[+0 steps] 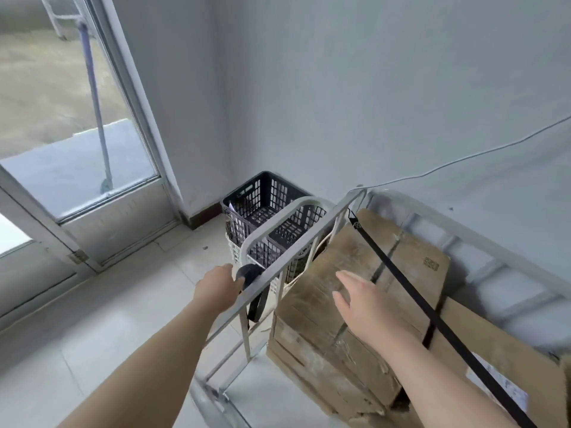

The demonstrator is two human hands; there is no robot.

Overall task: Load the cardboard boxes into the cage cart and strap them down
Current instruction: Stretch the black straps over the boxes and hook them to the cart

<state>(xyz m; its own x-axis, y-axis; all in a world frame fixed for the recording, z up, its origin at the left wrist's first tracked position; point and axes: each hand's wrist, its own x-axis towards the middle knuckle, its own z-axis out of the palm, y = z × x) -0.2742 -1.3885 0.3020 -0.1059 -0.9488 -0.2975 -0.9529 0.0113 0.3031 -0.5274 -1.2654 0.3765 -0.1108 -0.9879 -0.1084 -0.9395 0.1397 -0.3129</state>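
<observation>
My left hand [220, 285] grips the bunched end of the strap [398, 272] against the top rail of the cart [312, 240]. My right hand [363, 301] is spread flat with straight fingers over the top box [312, 291], holding nothing. The boxes sit inside the cart, and the strap runs diagonally across them. A black basket [272, 196] stands beyond.

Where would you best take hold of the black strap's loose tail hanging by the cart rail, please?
Pinch the loose tail just below the top rail, coming from the cart's outer left side: it dangles free there, while the cardboard boxes crowd the inside and the run across them is taut.
</observation>
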